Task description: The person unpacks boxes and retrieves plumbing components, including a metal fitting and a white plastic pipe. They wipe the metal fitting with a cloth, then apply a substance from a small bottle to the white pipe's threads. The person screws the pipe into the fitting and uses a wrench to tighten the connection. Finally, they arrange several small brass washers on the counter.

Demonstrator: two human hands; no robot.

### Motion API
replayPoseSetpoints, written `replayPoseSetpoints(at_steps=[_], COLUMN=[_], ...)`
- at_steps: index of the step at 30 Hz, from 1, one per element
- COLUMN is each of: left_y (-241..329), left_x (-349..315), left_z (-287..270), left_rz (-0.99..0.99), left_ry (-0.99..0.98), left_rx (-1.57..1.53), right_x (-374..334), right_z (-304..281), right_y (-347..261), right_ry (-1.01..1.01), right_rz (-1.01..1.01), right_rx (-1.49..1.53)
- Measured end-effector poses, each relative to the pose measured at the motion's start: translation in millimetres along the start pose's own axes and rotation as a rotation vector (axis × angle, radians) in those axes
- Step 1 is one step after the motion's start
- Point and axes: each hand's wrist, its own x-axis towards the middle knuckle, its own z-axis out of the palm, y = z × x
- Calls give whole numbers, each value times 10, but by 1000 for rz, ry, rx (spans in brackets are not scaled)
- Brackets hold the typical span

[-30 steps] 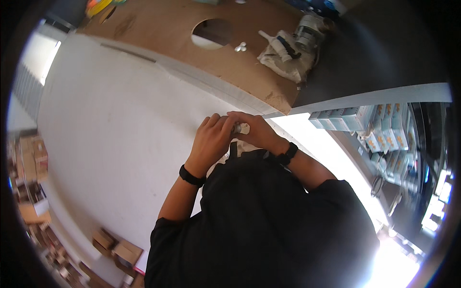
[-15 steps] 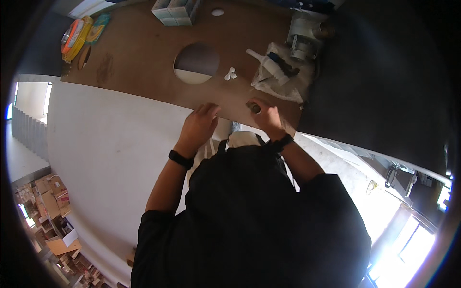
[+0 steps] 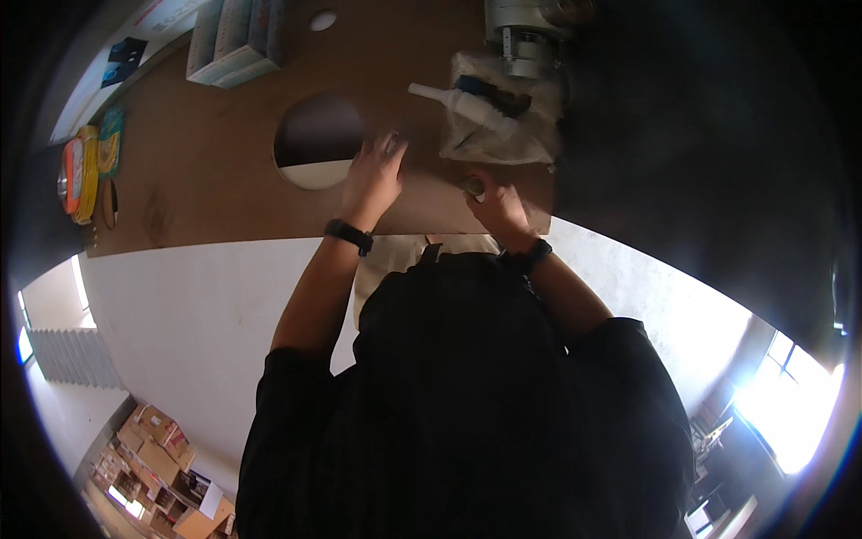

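My left hand (image 3: 374, 182) reaches over the brown board (image 3: 224, 193), just right of its large round hole (image 3: 321, 148). Its fingertips come together, slightly blurred, and whatever is between them is too small to make out. No small white pieces show now where the hand covers the board. My right hand (image 3: 501, 214) is closed around a small round object (image 3: 473, 186) with a dark rim and a paler middle, held near the board's front edge. Both wrists wear black bands.
A white nozzle-tipped tube (image 3: 462, 106) lies on a crumpled clear plastic bag (image 3: 498, 144), beyond my right hand. Behind it stands a grey metal cylindrical part (image 3: 525, 49). Pale boxes (image 3: 235, 43) sit far left; coiled yellow and orange bands (image 3: 81, 175) lie at the left edge.
My left hand has moved forward from the front edge onto the spot where small white pieces lay. My right hand still holds the round object. The view has shifted and turned.
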Motion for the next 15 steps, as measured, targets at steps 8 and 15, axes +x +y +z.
replayPoseSetpoints(at_steps=[8,15], left_y=[-168,201], left_x=[71,-46], left_z=[431,361], left_rz=[-142,-108], left_ry=[-65,24], left_rx=[-188,-588], right_x=[-207,122], right_z=[-223,-524], right_y=[-177,-10], right_ry=[56,289], right_rz=[-95,-58], right_rx=[64,-66])
